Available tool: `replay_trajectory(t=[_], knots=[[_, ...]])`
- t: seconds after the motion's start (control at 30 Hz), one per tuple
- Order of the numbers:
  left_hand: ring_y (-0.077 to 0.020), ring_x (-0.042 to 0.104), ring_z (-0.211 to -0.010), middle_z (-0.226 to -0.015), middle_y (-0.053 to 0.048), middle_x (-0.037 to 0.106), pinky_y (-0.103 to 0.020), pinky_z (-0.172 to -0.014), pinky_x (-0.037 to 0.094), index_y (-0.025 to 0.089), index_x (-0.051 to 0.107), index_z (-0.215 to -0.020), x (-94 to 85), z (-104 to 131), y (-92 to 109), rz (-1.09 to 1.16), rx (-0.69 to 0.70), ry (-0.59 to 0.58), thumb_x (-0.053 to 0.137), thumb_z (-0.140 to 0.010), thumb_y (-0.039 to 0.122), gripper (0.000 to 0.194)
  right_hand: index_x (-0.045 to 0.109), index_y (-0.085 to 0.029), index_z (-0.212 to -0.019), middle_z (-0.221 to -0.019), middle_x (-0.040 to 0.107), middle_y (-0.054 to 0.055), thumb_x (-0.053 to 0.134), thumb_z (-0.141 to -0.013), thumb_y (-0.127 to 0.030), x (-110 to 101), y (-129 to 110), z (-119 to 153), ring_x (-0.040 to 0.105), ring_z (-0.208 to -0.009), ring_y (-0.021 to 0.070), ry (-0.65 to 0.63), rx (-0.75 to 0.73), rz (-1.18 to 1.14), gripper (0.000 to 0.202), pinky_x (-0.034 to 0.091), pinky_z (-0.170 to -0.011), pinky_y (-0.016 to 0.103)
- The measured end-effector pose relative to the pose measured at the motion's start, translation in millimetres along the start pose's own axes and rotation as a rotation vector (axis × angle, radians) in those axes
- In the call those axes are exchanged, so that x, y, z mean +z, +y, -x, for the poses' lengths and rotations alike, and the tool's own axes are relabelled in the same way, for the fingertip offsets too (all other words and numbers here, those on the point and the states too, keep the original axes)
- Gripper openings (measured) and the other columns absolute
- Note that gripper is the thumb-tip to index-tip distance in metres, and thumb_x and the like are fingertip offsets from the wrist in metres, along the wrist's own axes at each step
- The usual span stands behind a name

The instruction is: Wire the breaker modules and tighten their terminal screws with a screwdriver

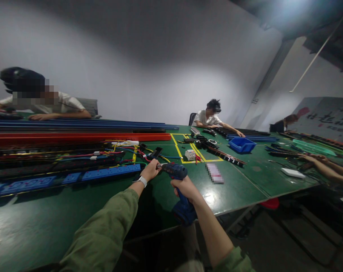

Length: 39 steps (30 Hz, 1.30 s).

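My right hand (186, 187) is wrapped round the handle of a blue cordless drill (177, 171), whose front end points left. At the drill's tip my left hand (151, 170) is closed, fingers pinched together; what they hold is too small to make out. Just left of that hand lies the end of a long power strip with blue sockets (111, 172). A black rectangular part (156, 152) with loose coloured wires (126, 151) sits just beyond my left fingers.
A red rail (75, 138) and blue rails (83, 124) lie lengthwise behind the strips. Yellow tape (175, 145) marks the green table around a white breaker block (190, 154). A blue bin (242, 145) stands farther right. Other people work across the table and at right.
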<state>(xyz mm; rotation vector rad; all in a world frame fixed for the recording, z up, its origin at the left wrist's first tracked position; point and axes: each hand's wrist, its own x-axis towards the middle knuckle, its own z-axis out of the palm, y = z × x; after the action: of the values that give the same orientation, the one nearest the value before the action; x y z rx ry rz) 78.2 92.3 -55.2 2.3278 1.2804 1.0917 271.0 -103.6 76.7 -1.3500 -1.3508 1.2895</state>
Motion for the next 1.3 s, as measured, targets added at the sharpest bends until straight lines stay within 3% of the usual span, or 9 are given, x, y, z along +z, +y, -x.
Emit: replay_trajectory(t=[0.53, 0.8, 1.3], knots=[[-0.0145, 0.052, -0.08, -0.089, -0.001, 0.054, -0.029, -0.077, 0.045, 0.018, 0.058, -0.087, 2.3, 0.4, -2.3, 0.006, 0.016, 0.004, 0.063, -0.084, 0.028, 0.012, 0.057, -0.018, -0.084, -0.047, 0.049, -0.008, 0.059, -0.07, -0.019, -1.2, 4.4, -3.4, 0.049, -0.038, 0.0104, 0.004, 0.014, 0.018, 0.014, 0.036, -0.04, 0.02], [-0.0145, 0.053, -0.081, -0.09, -0.001, 0.055, -0.029, -0.078, 0.046, 0.018, 0.057, -0.088, 1.3, 1.3, -1.6, -0.019, 0.008, 0.006, 0.064, -0.084, 0.028, 0.013, 0.057, -0.018, -0.085, -0.055, 0.053, -0.007, 0.059, -0.069, -0.018, -1.6, 3.8, -4.8, 0.05, -0.038, 0.0101, -0.009, -0.033, -0.005, 0.017, 0.036, -0.038, 0.021], [-0.0149, 0.055, -0.081, -0.093, -0.002, 0.056, -0.028, -0.077, 0.045, 0.018, 0.059, -0.091, 1.6, 2.7, -1.8, -0.057, -0.01, -0.002, 0.063, -0.086, 0.029, 0.013, 0.057, -0.018, -0.083, -0.047, 0.049, -0.008, 0.059, -0.069, -0.019, -1.4, 9.1, -7.1, 0.05, -0.038, 0.0114, -0.008, -0.029, 0.029, 0.014, 0.036, -0.04, 0.02]])
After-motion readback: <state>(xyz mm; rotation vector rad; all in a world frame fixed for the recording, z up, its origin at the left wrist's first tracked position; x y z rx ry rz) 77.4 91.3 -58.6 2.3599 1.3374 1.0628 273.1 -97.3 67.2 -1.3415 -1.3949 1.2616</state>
